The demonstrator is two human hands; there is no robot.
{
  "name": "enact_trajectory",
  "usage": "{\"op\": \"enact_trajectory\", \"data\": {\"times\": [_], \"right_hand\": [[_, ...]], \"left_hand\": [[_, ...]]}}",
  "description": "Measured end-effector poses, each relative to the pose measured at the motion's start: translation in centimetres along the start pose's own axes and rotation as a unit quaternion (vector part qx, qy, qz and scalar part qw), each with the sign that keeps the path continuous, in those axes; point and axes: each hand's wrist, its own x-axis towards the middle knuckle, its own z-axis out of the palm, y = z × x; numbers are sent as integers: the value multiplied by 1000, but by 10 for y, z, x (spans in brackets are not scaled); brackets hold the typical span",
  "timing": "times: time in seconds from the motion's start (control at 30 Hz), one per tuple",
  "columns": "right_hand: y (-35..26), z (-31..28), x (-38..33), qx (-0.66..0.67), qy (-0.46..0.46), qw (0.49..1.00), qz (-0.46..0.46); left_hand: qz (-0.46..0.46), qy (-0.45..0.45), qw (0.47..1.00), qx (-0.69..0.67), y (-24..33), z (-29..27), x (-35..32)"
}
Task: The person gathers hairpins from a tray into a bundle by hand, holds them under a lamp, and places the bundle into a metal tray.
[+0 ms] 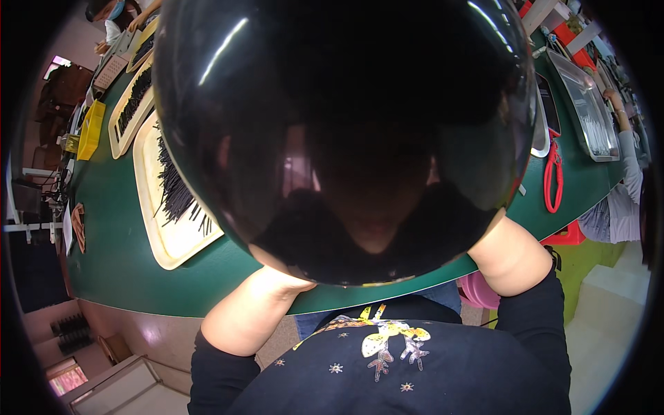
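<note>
A large, glossy black round thing fills the middle of the view, close to the camera, with lamp streaks and a dim reflection on its surface. Its exact kind I cannot tell. Both forearms run up from the lower edge and pass behind it. Only the wrist end of my left hand shows below its lower left rim. At the lower right rim, my right hand shows just around the wrist. The fingers of both hands are hidden, and so is whatever they touch. Left of the black thing, a cream tray holds many thin black strips.
More cream trays with black strips line the green table, beside a yellow bin. On the right lie a red-handled tool and a metal tray of pale sticks. Other people sit at the far left and right.
</note>
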Motion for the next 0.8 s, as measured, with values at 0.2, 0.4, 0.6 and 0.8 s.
{"op": "enact_trajectory", "data": {"times": [0.2,0.4,0.6,0.8], "right_hand": [[16,-3,-2,-12,-74,995,-58],[13,-13,-3,148,-96,984,-9],[32,-5,6,-30,-46,994,-97],[5,-8,0,4,-6,1000,2]], "left_hand": [[22,56,998,-14,-5,2,5],[-24,0,989,-143,-11,-20,-3],[-20,-14,980,-200,-19,-20,-1],[38,43,997,-44,1,-1,6]]}}
